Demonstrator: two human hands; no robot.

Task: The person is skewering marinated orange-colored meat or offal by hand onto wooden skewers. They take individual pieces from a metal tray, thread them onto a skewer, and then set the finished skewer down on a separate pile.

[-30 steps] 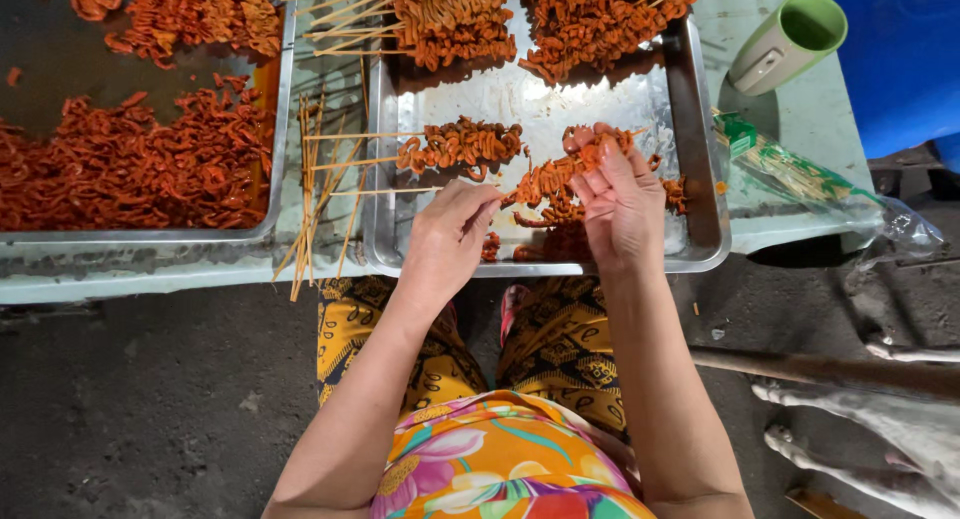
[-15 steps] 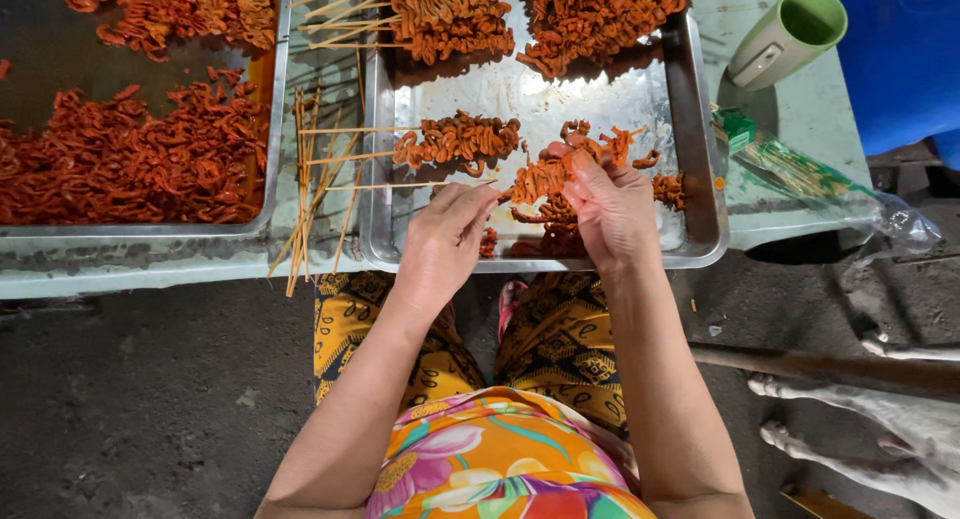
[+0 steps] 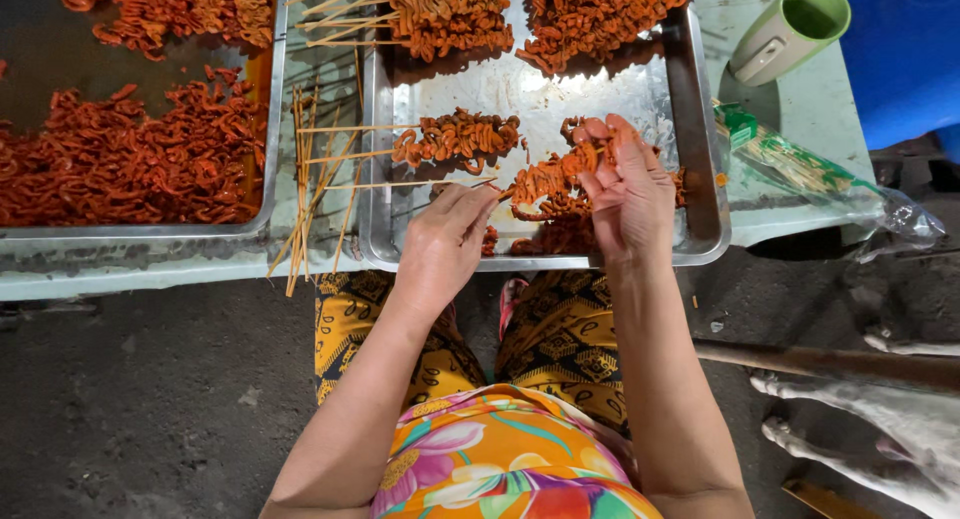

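Note:
My left hand [image 3: 447, 234] pinches the end of a thin bamboo skewer [image 3: 400, 184] that points left over the metal tray [image 3: 700, 169]. My right hand [image 3: 628, 184] grips a strip of orange-red marinated meat [image 3: 545, 176] threaded on that skewer. A finished skewer of folded meat [image 3: 455, 137] lies on the tray just beyond my left hand. More loose meat [image 3: 550, 239] sits on the tray under my hands.
Finished skewers [image 3: 450, 14] pile at the tray's far side. A second tray [image 3: 130, 154] of loose meat stands at the left. Bare bamboo sticks [image 3: 305, 194] lie between the trays. A green mug [image 3: 790, 29] and a bag of sticks [image 3: 800, 164] sit at the right.
Both hands have shifted slightly lower over the tray; my right hand has worked the meat further along the skewer.

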